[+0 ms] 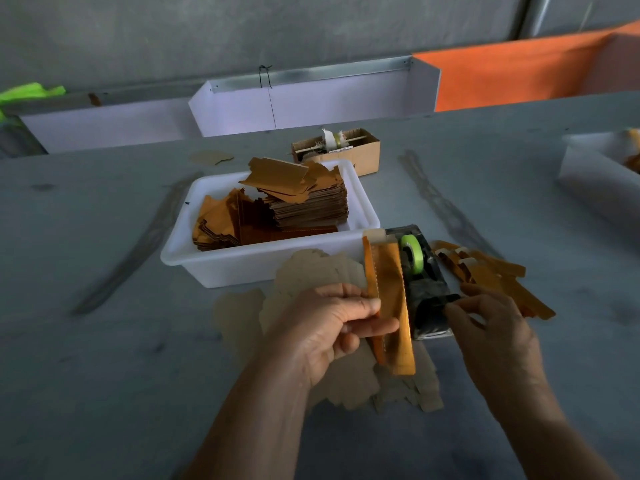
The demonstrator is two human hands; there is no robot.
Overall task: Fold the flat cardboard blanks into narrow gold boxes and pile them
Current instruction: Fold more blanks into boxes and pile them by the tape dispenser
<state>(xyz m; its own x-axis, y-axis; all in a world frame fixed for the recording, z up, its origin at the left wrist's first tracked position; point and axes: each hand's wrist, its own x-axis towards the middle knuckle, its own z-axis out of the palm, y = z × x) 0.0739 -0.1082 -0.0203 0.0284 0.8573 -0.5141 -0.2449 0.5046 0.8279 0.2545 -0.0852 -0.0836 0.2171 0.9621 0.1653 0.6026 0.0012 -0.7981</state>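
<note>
The left hand [332, 327] pinches a narrow gold box [391, 306], thumb across its front and fingers curled behind, so the middle of the box's left side is hidden; the box stands tilted over the near middle of the desk [104, 358], its top end against the near right corner of a white tub [256, 265]. The right hand [491, 327] has finger and thumb closed at the near end of a black tape dispenser [427, 289]; motion blur makes it hard to tell whether they pinch tape or only touch the dispenser. A green roll [412, 252] sits in the dispenser, its lower half sunk in the housing. Under both hands lie brown flat blanks [311, 271], largely covered by the wrists and the box. Inside the tub a stack of blanks [304, 202] rises above the rim, with looser gold ones leaning at its left; the tub's near wall hides their bottoms. Just right of the dispenser lies a pile of finished boxes [485, 268], partly behind the right hand. Toward the far edge sits a small carton [349, 150] holding items too small to identify. At the right edge a white container [599, 168] is cut off by the frame. No writing or label can be read anywhere.
</note>
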